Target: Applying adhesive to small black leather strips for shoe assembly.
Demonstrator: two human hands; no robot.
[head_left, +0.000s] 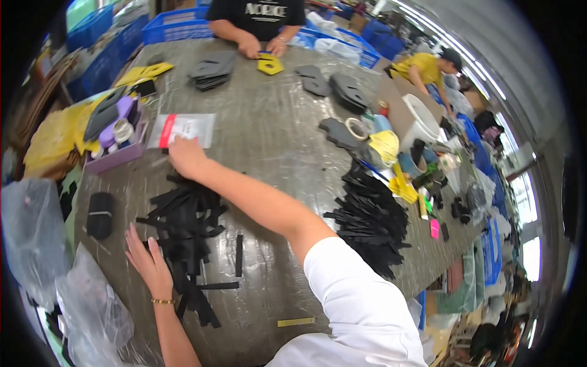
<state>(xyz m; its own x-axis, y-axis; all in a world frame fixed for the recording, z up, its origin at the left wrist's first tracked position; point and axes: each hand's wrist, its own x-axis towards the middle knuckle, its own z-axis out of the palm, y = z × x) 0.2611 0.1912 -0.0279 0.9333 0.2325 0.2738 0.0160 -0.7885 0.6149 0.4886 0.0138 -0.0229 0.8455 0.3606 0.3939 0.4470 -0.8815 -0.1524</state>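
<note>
My left hand lies with fingers spread and stretched, at the left side of a loose pile of black fabric strips. It holds nothing. Reaching across from the right, my right arm brings my right hand past the pile's far end, to the near edge of a clear plastic bag with a red label. The right hand's fingers are blurred and partly hidden, so any grip is unclear. Two strips lie apart, one of them a single black strip. Left of the pile sits a rolled black bundle with a light band.
A purple box of supplies stands at the left. A larger heap of black strips lies right, below a white bucket and tools. A yellow strip lies near me. Across the table a person handles a yellow piece beside grey pads.
</note>
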